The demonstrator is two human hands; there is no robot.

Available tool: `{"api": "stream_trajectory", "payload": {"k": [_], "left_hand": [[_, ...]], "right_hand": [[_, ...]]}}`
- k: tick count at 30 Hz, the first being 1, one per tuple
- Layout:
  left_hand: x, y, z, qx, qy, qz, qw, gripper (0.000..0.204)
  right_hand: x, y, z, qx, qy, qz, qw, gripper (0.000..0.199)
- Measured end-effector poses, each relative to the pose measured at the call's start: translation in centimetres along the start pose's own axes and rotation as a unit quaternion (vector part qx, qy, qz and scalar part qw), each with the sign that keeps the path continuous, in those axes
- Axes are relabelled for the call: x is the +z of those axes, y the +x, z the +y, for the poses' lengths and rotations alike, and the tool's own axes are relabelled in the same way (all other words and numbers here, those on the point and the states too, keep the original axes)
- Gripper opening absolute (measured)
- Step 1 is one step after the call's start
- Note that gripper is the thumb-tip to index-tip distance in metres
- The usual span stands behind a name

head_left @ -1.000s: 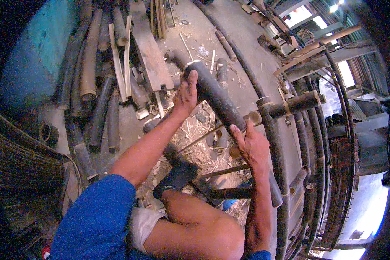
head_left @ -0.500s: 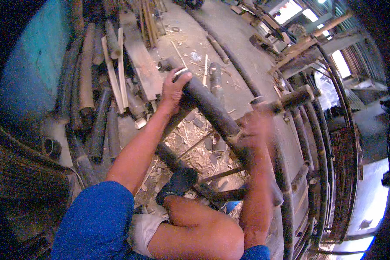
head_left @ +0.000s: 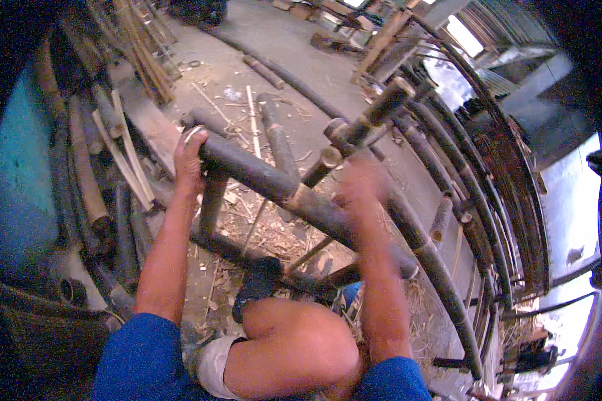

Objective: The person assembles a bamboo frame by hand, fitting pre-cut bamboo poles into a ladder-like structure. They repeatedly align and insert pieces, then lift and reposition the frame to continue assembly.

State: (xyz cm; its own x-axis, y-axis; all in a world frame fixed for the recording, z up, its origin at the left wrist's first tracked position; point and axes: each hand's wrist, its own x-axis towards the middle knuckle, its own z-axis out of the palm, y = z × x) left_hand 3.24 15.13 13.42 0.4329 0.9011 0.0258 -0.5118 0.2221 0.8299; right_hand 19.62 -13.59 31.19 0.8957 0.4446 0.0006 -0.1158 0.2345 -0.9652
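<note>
My left hand (head_left: pixel 190 160) is closed round the far left end of a thick dark bamboo pole (head_left: pixel 251 167), its thumb over the pale cut rim. The pole slants down to the right across a bamboo frame. My right hand (head_left: pixel 362 182) is beside the pole's right-hand part, smeared by motion, so its fingers and anything in them cannot be made out. Close to that hand, a short bamboo piece (head_left: pixel 329 159) shows a pale round cut end; whether the hand touches it is unclear. Below the pole is my bent knee (head_left: pixel 301 344).
Wood shavings (head_left: pixel 274 230) litter the floor under the frame. Bamboo lengths (head_left: pixel 87 167) and pale split strips (head_left: pixel 130 144) are piled at the left. Long dark poles (head_left: pixel 428 254) run along the right, with a thick bamboo piece (head_left: pixel 384 107) lying crosswise beyond my right hand.
The view has turned, shifting the surroundings leftward. My left hand keeps its hold on the pole's end. My right hand is blurred in both frames; the short bamboo piece beside it now shows.
</note>
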Motion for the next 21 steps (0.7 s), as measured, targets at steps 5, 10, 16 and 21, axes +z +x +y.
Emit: {"api": "stream_trajectory", "payload": {"k": [5, 10, 16, 21], "left_hand": [[-0.1, -1.0, 1.1, -0.011, 0.005, 0.006, 1.0, 0.053], [-1.3, -2.1, 2.6, -0.012, 0.091, -0.025, 0.995, 0.051], [-1.2, -1.5, 1.7, -0.014, 0.1, 0.008, 0.995, 0.059], [-2.1, -0.2, 2.0, 0.073, 0.168, -0.05, 0.982, 0.045]], "right_hand": [[-3.1, 1.7, 8.4, -0.035, -0.128, -0.097, 0.986, 0.02], [-6.9, -1.0, -6.8, -0.068, -0.085, 0.027, 0.994, 0.027], [-11.6, -4.8, -5.4, -0.111, -0.214, 0.113, 0.964, 0.03], [-15.8, -5.0, 2.3, -0.056, -0.357, 0.077, 0.929, 0.033]]}}
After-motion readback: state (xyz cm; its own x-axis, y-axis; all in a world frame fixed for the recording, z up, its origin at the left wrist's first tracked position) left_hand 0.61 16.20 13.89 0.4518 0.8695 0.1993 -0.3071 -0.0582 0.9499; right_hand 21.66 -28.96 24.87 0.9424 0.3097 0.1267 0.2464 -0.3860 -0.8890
